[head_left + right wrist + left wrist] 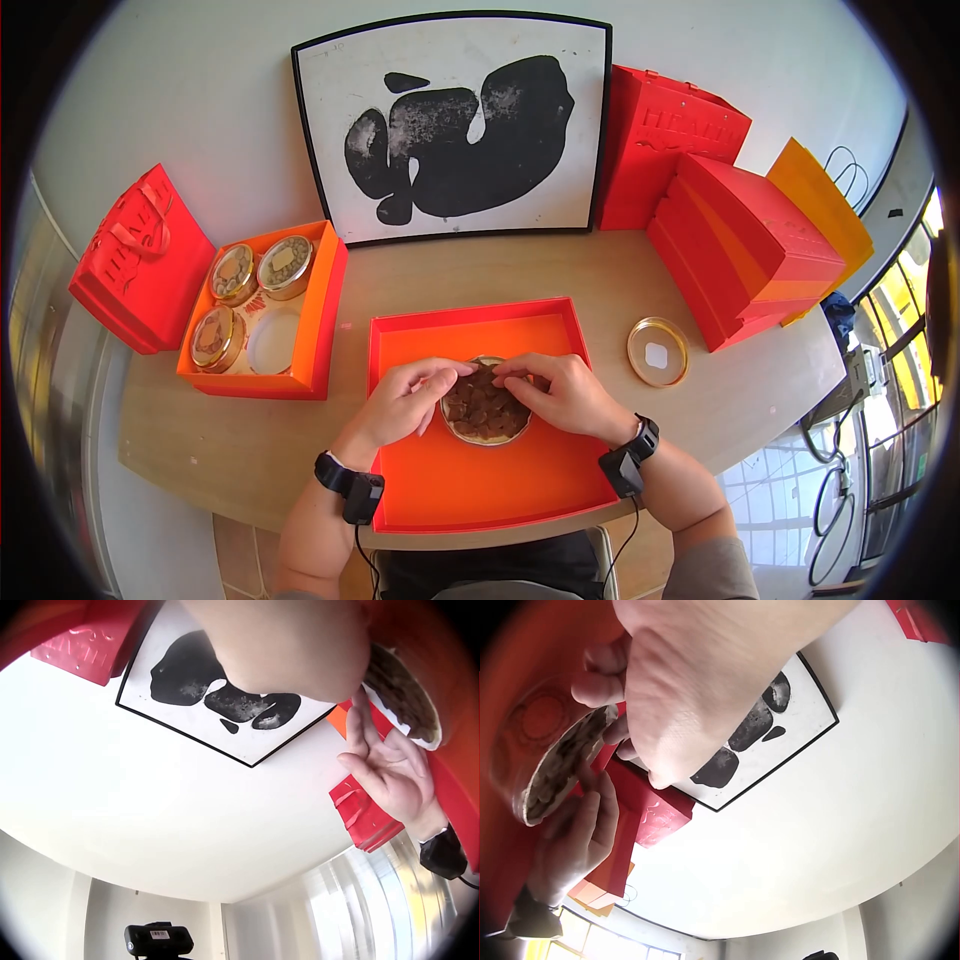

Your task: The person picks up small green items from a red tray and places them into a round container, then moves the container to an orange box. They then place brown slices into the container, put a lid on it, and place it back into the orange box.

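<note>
A round clear container (pixel 487 440) full of flat brown pieces (pixel 482 405) stands inside a shallow orange box lid with red edges (pixel 430 490). At the container's upper left rim is the left hand (pixel 405 398), palm partly turned up in the right wrist view, its fingers relaxed and fingertips near the pieces. From the right, the right hand (pixel 568 398) reaches over the rim, with slightly bent fingers touching the brown pieces (pixel 562 761) in the left wrist view. Whether a piece lies between its fingertips is hidden.
An orange box (pixel 320 320) at left holds several round containers and one vacant round slot. A red bag (pixel 145 255) leans beside it. Behind stands a framed picture (pixel 540 200). To the right are a round gold-rimmed lid (pixel 680 370), red boxes (pixel 740 250) and another red bag (pixel 670 130).
</note>
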`<action>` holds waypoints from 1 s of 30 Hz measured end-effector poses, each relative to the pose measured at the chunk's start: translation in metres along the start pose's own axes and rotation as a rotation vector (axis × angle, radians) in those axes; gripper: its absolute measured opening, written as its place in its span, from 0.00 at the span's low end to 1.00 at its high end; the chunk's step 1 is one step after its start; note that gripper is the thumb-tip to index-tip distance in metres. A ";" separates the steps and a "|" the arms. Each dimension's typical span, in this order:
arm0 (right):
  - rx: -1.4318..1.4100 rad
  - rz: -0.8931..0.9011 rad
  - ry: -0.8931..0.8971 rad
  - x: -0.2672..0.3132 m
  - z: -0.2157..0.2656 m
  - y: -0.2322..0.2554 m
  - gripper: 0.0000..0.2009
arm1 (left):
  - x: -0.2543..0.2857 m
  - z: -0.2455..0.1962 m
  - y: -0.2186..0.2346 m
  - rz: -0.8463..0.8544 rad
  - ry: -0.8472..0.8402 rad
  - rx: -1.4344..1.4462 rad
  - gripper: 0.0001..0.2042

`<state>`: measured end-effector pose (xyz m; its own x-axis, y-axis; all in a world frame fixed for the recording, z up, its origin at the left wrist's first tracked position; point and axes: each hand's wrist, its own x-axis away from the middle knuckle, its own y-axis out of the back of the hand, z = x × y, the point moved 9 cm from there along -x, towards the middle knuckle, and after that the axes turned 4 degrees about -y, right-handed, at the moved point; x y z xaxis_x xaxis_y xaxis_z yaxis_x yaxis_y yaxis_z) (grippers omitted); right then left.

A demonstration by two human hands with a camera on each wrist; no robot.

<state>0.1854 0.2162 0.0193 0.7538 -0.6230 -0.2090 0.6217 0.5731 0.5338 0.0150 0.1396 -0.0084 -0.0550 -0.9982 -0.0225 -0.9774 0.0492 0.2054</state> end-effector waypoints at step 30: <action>-0.003 -0.042 -0.033 0.000 0.001 0.006 0.10 | 0.001 0.001 -0.004 0.021 0.029 -0.023 0.22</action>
<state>0.1887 0.2190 0.0235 0.7194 -0.6638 -0.2044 0.6537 0.5476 0.5222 0.0190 0.1387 -0.0100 -0.0691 -0.9976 0.0102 -0.9711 0.0696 0.2284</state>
